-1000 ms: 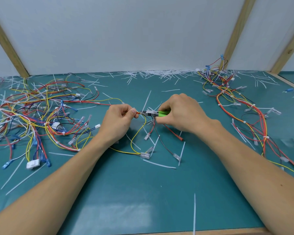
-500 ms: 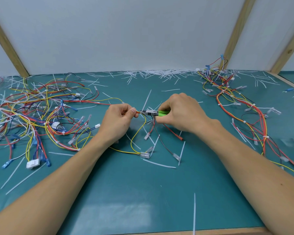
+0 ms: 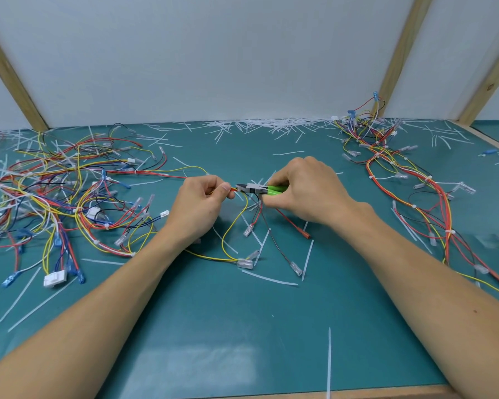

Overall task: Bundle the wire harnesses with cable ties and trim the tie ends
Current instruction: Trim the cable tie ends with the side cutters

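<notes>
left hand (image 3: 200, 204) pinches wire harness (image 3: 239, 226) between hands; right hand (image 3: 306, 192) grips green-handled cutters (image 3: 257, 189), nose at left fingertips. tie end too small to see. best: blades flush to tie head, clear of wires, bundle steady.

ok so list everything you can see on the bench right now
green-handled metal cutters: one, in the right hand, tip at the wires by the left thumb
thin multicolour wire harness: one, red, yellow and black, centre, pinched by the left hand
loose tangled harness pile: one heap, mixed colours, left
tied harness run: one run, mostly red and yellow, right
trimmed white cable tie ends: many, along the back wall and scattered
whole white cable ties: several, near edge
teal bench mat: one
left hand: pinches harness
right hand: grips cutters
</notes>
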